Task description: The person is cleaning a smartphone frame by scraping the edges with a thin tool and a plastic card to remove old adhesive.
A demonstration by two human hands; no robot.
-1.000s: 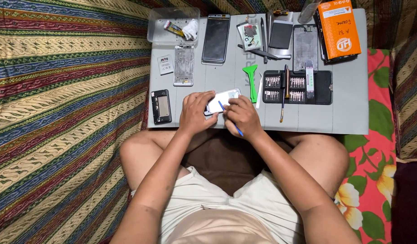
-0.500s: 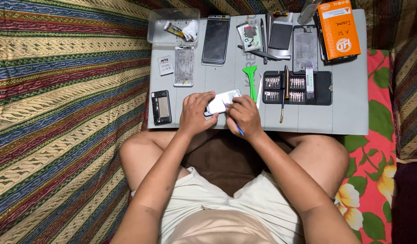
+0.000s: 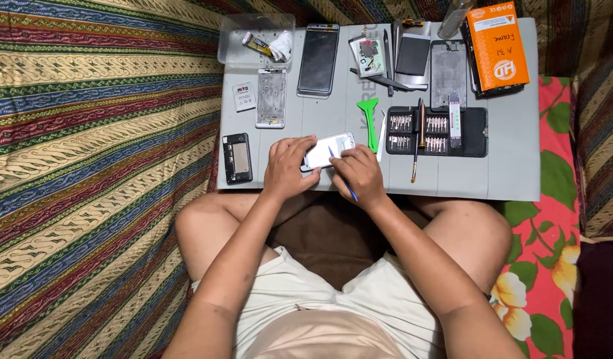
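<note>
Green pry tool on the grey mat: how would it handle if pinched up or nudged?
The green pry tool looks like thin flat plastic, so probably very light and a bit flexible. It lies flat on the grey mat, so it should slide, not roll. Its low profile may make pinching it up fiddly.

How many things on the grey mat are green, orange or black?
Green: 1, the pry tool
Orange: 1, the box
Black: 2, the screwdriver bit case and the small phone part
Total: 4
</note>
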